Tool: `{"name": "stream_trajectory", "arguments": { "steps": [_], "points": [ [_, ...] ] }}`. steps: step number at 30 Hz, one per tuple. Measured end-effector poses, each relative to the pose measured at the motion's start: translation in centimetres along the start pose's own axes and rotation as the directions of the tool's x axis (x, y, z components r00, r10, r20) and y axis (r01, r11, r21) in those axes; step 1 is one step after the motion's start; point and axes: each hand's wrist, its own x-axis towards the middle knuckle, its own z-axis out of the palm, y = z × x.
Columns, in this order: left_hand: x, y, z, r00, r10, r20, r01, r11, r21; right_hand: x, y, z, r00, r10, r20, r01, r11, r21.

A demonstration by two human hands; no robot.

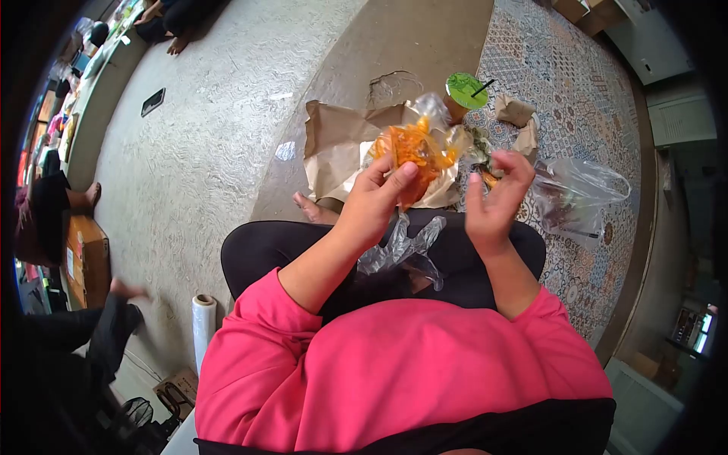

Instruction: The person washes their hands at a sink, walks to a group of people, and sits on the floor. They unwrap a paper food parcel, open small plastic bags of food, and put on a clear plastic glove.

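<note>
My left hand [375,193] grips a clear plastic bag of orange food [417,152], thumb on the near side. Just to its right my right hand [497,199] is raised, thumb and fingers apart, with nothing visible in it. Beneath the bag a sheet of brown paper [324,152] lies spread on the floor. A crumpled clear plastic bag [406,246] rests on my lap. Beyond my right hand some greenish food [479,144] is partly hidden. Behind the orange food stands a cup with a green lid [464,89] and a black straw.
On the patterned floor to the right are a clear plastic bag [572,201] and crumpled brown paper [516,111]. A phone [153,101] lies on the left floor. Near my left side stand a plastic-wrap roll [203,326] and a cardboard box [89,258]. Other people sit along the left.
</note>
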Motion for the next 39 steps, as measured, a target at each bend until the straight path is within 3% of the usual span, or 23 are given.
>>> {"name": "stream_trajectory", "arguments": {
  "steps": [1, 2, 3, 4, 7, 10, 12, 14, 17, 18, 20, 22, 24, 28, 31, 35, 36, 37, 38, 39],
  "points": [
    [0.0, 0.0, -0.2, 0.999, 0.035, -0.017, -0.035, 0.999, -0.005, -1.1, 1.1, 0.1, 0.987, 0.160, -0.017, -0.151, 0.955, 0.257],
    [0.0, -0.1, -0.3, 0.999, 0.036, -0.018, -0.036, 0.999, -0.005, -1.2, 0.8, -0.1, 0.987, 0.159, -0.016, -0.150, 0.954, 0.258],
    [0.0, -0.1, -0.4, 0.998, 0.054, -0.023, -0.055, 0.998, -0.022, -1.5, 0.4, -0.3, 0.868, 0.442, 0.226, -0.497, 0.770, 0.401],
    [0.0, -0.1, -0.5, 0.997, 0.072, -0.025, -0.072, 0.997, -0.038, -1.7, 0.0, -0.5, 0.629, 0.607, 0.486, -0.777, 0.462, 0.429],
    [0.0, 0.0, 0.0, 0.996, 0.082, 0.039, -0.073, 0.980, -0.186, -1.3, -2.0, 1.3, 0.664, 0.555, 0.501, -0.742, 0.570, 0.353],
    [0.0, -0.1, 0.2, 0.988, 0.132, 0.081, -0.113, 0.972, -0.208, -0.4, -1.0, 0.8, 0.694, 0.496, 0.522, -0.695, 0.650, 0.307],
    [-0.1, 0.5, 0.2, 0.986, 0.118, 0.116, -0.085, 0.963, -0.256, 0.6, -0.4, 0.2, 0.698, 0.561, 0.445, -0.715, 0.510, 0.479],
    [-0.1, 0.8, 0.1, 0.982, 0.102, 0.156, -0.050, 0.951, -0.304, 1.8, -0.9, 0.4, 0.698, 0.599, 0.392, -0.706, 0.486, 0.515],
    [0.1, 0.4, -0.8, 0.942, -0.031, 0.335, 0.083, 0.986, -0.141, 2.2, -0.3, 0.3, 0.575, 0.482, 0.661, -0.817, 0.386, 0.428],
    [0.0, 0.4, -1.0, 0.939, -0.039, 0.342, 0.090, 0.987, -0.136, 2.4, 0.2, 0.2, 0.580, 0.486, 0.653, -0.813, 0.387, 0.435],
    [-0.2, 0.6, -0.7, 0.929, -0.010, 0.370, 0.064, 0.989, -0.134, 2.7, 0.7, -0.1, 0.487, 0.571, 0.661, -0.868, 0.228, 0.442],
    [-0.2, 1.3, 0.2, 0.941, 0.041, 0.336, 0.000, 0.993, -0.122, 3.1, 0.0, -0.4, 0.487, 0.618, 0.617, -0.852, 0.182, 0.490],
    [0.3, 1.7, -0.3, 0.978, 0.138, 0.155, -0.088, 0.952, -0.294, 3.3, 0.1, -1.1, 0.462, 0.694, 0.553, -0.857, 0.189, 0.479],
    [1.2, 2.0, -2.8, 0.989, 0.091, -0.114, -0.125, 0.930, -0.345, 3.4, 0.0, -2.3, 0.532, 0.680, 0.504, -0.818, 0.261, 0.512],
    [1.3, 2.1, -2.4, 0.970, 0.055, -0.235, -0.123, 0.950, -0.288, 3.3, 0.2, -2.8, 0.558, 0.669, 0.491, -0.796, 0.266, 0.543],
    [1.2, 1.7, -2.3, 0.967, 0.025, -0.252, -0.089, 0.965, -0.246, 3.4, 0.5, -2.8, 0.634, 0.654, 0.413, -0.686, 0.228, 0.691],
    [1.1, 1.7, -2.3, 0.966, 0.023, -0.258, -0.083, 0.971, -0.224, 3.0, 1.8, -3.1, 0.682, 0.416, 0.601, -0.653, -0.024, 0.757],
    [1.2, 1.6, -2.3, 0.965, 0.021, -0.261, -0.077, 0.976, -0.204, 3.0, 2.5, -3.6, 0.721, 0.122, 0.682, -0.634, -0.280, 0.720],
    [1.2, 1.5, -2.2, 0.968, 0.016, -0.252, -0.072, 0.974, -0.215, 3.1, 2.4, -3.8, 0.720, 0.129, 0.682, -0.637, -0.268, 0.723],
    [1.2, 1.5, -2.2, 0.967, 0.022, -0.254, -0.075, 0.977, -0.201, 3.1, 2.3, -3.8, 0.726, 0.040, 0.686, -0.621, -0.390, 0.680]
  ]
}}
